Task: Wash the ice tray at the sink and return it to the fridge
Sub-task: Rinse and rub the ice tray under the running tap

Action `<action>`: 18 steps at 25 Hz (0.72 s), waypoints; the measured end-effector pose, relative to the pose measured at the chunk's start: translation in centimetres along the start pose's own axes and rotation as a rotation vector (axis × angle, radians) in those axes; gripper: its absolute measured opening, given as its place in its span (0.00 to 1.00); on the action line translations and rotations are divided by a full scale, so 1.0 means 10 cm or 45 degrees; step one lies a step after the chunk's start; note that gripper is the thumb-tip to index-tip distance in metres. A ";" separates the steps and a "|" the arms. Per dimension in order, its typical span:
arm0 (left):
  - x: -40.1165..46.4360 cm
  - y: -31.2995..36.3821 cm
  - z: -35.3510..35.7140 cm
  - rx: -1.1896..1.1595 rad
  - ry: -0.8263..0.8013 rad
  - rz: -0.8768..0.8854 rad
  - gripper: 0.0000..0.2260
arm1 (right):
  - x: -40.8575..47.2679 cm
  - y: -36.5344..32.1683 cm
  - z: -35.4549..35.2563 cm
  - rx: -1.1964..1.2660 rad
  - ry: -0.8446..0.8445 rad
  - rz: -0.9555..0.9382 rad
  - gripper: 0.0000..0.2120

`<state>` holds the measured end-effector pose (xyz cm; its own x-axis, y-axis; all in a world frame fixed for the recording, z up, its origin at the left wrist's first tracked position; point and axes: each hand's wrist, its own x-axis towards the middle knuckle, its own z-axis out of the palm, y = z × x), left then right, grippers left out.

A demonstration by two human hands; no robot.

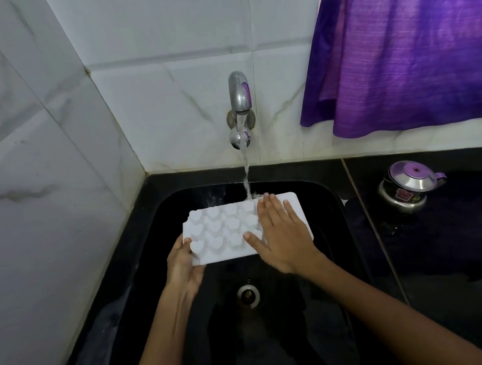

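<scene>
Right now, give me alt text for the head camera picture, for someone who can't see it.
A person holds a white ice tray with heart-shaped bumps under a running tap over a black sink. The left hand grips its near left corner; the right hand lies flat on top. A purple curtain hangs to the right, above a small steel pot.

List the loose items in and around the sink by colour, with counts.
White: 1, the ice tray, held in both hands
Silver: 1, the lidded steel pot on the counter
Purple: 1, the hanging cloth
Total: 3
</scene>
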<state>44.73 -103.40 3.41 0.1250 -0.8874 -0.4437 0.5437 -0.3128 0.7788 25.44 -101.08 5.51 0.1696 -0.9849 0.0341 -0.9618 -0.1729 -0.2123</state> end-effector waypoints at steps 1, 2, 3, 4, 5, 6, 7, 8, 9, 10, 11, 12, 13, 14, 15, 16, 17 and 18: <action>-0.02 -0.04 0.03 -0.006 -0.011 -0.016 0.12 | 0.10 -0.02 -0.01 0.008 0.006 0.014 0.47; -0.04 -0.06 0.07 -0.019 -0.013 -0.025 0.11 | 0.17 -0.06 -0.02 0.007 0.008 -0.008 0.46; -0.04 -0.07 0.09 -0.031 0.001 -0.021 0.11 | 0.21 -0.11 0.00 0.006 -0.001 -0.059 0.46; -0.02 -0.08 0.10 -0.042 0.016 -0.011 0.11 | 0.20 -0.15 0.02 0.014 -0.020 -0.126 0.46; -0.01 -0.07 0.09 -0.045 0.026 0.005 0.12 | 0.14 -0.19 0.05 0.025 -0.042 -0.202 0.45; 0.02 -0.07 0.07 -0.047 0.033 0.019 0.13 | 0.04 -0.21 0.08 0.032 -0.054 -0.270 0.44; 0.04 -0.06 0.04 -0.044 0.038 0.029 0.14 | -0.07 -0.20 0.11 0.025 -0.056 -0.314 0.43; 0.07 -0.05 0.00 -0.043 0.043 0.031 0.15 | -0.16 -0.18 0.13 0.011 -0.053 -0.325 0.42; 0.09 -0.05 -0.01 -0.043 0.038 0.028 0.15 | -0.20 -0.15 0.13 -0.003 -0.040 -0.303 0.43; 0.10 -0.07 -0.02 -0.043 0.010 0.021 0.15 | -0.20 -0.12 0.13 -0.013 -0.028 -0.257 0.44; 0.10 -0.08 0.00 -0.037 -0.013 0.012 0.15 | -0.16 -0.11 0.11 -0.009 -0.023 -0.199 0.45; 0.09 -0.10 0.02 -0.033 -0.037 -0.001 0.15 | -0.08 -0.12 0.10 0.008 -0.024 -0.135 0.46; 0.09 -0.12 0.05 -0.035 -0.050 -0.015 0.15 | 0.02 -0.14 0.09 0.023 -0.017 -0.083 0.46; 0.08 -0.14 0.07 -0.044 -0.059 -0.025 0.15 | 0.13 -0.17 0.08 0.035 0.003 -0.055 0.46; 0.07 -0.15 0.09 -0.048 -0.067 -0.029 0.14 | 0.21 -0.20 0.08 0.034 0.025 -0.049 0.46; 0.07 -0.16 0.10 -0.053 -0.062 -0.031 0.14 | 0.26 -0.22 0.09 0.028 0.032 -0.064 0.46; 0.07 -0.16 0.10 -0.064 -0.055 -0.032 0.14 | 0.26 -0.23 0.10 0.025 0.022 -0.101 0.45; 0.09 -0.16 0.09 -0.081 -0.044 -0.028 0.14 | 0.21 -0.24 0.11 0.027 0.003 -0.160 0.44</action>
<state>43.26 -103.98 2.20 0.0843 -0.8923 -0.4435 0.5979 -0.3108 0.7389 28.35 -102.75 5.02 0.2883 -0.9554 0.0641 -0.9281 -0.2952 -0.2268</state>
